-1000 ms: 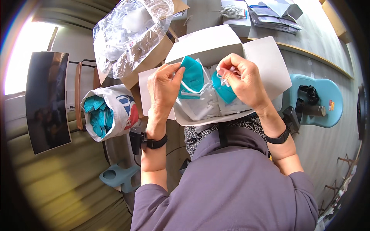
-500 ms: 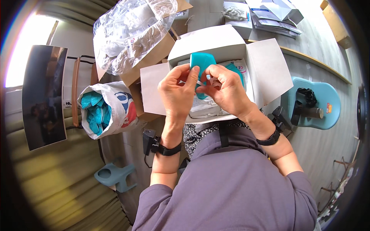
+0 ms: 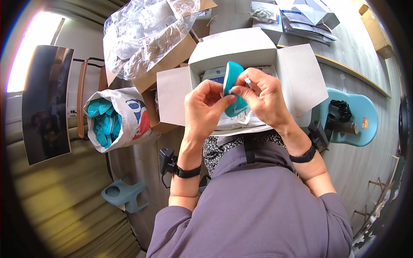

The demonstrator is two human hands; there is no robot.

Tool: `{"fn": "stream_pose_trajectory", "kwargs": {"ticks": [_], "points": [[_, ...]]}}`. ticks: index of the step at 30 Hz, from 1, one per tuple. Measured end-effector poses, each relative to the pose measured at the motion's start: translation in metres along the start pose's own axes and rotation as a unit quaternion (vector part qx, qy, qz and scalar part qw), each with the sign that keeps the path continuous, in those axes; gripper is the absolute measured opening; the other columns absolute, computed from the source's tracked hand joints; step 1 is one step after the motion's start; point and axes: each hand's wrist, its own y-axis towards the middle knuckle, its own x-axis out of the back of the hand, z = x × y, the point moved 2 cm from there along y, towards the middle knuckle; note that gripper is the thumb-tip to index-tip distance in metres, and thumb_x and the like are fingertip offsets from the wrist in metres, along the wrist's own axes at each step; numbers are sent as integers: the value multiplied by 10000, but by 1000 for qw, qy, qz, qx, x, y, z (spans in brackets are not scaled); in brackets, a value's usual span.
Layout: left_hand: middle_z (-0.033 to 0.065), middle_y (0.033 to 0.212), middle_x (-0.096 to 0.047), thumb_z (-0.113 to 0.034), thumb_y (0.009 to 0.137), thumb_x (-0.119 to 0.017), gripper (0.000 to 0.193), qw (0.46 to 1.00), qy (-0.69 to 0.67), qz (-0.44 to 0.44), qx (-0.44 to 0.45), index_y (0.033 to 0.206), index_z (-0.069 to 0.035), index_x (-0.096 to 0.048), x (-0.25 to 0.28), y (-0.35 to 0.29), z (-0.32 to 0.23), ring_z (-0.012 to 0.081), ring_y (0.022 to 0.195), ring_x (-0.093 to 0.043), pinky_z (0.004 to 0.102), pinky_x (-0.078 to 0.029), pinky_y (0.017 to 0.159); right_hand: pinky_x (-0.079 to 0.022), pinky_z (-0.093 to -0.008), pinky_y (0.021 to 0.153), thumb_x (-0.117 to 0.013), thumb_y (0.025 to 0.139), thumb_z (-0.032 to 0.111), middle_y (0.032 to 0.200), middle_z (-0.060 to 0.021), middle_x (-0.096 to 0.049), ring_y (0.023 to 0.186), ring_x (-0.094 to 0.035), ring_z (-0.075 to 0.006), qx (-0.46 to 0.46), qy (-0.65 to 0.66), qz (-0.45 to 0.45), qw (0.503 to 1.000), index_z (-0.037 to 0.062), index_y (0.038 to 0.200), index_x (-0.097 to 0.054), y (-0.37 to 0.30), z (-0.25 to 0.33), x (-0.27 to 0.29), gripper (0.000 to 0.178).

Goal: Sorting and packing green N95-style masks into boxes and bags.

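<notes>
A teal folded face mask (image 3: 232,74) with a white inner edge is held up over the open white box (image 3: 234,45). My left hand (image 3: 205,105) pinches its lower left side between thumb and fingers. My right hand (image 3: 267,95) is closed at its right side, with a small pale piece (image 3: 248,81) showing between the fingers; I cannot make out whether this is a strap fitting. White strap-like strands hang below the mask. Inside the box lie white printed packets (image 3: 223,123), partly hidden by my hands.
Left of the box stands a white bag (image 3: 135,112) filled with teal masks (image 3: 104,122). Behind it, a cardboard carton (image 3: 170,60) holds clear plastic wrapping (image 3: 144,36). A light-blue stool (image 3: 365,116) with dark objects is at right, a grey-blue stool (image 3: 122,194) at lower left.
The mask has turned so that it shows more edge-on, with its white inner edge plainer. Both hands have shifted slightly right. The teal item behind my right hand no longer shows.
</notes>
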Motion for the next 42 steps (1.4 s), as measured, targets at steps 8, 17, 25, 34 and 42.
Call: {"fn": "stream_pose_trajectory", "kwargs": {"ticks": [8, 17, 25, 34, 42], "points": [[6, 775, -647, 26, 862, -754, 128, 989, -5, -143, -27, 899, 3, -634, 39, -36, -24, 56, 714, -590, 202, -470, 646, -494, -218, 597, -617, 947, -21, 773, -9, -667, 691, -608, -57, 61, -131, -142, 979, 19, 922, -653, 26, 20, 68, 59], [89, 970, -653, -86, 987, -638, 211, 990, -84, -108, -29, 1105, 18, -498, 13, -14, -10, 123, 773, -661, 258, -574, 610, -589, -267, 793, -664, 835, -161, 976, -49, -583, 872, -640, -123, -5, 55, 76, 996, -21, 1035, -625, -6, 6, -22, 247], [78, 954, -695, 50, 852, -731, 253, 991, -119, -60, 8, 1082, 11, -633, 14, -28, -4, 93, 790, -632, 229, -510, 660, -503, -364, 648, -582, 810, -166, 849, -143, -577, 767, -620, -319, 165, -166, 31, 972, -2, 937, -578, 0, 13, -13, 207], [112, 1077, -693, -42, 926, -688, 358, 959, -278, -58, 24, 1247, 38, -552, 51, -53, -27, 132, 848, -669, 249, -532, 713, -539, -259, 702, -666, 928, 1, 895, -59, -667, 814, -646, -94, -7, -50, 56, 997, 55, 1188, -609, 9, 42, 18, 272], [68, 1082, -658, -164, 906, -749, 482, 989, -137, -51, 17, 1305, -2, -531, 31, -47, -11, 119, 833, -627, 257, -528, 738, -361, -186, 597, -655, 911, -45, 794, 45, -584, 687, -430, -9, 39, 57, 95, 993, 33, 994, -679, 8, 10, 16, 116]]}}
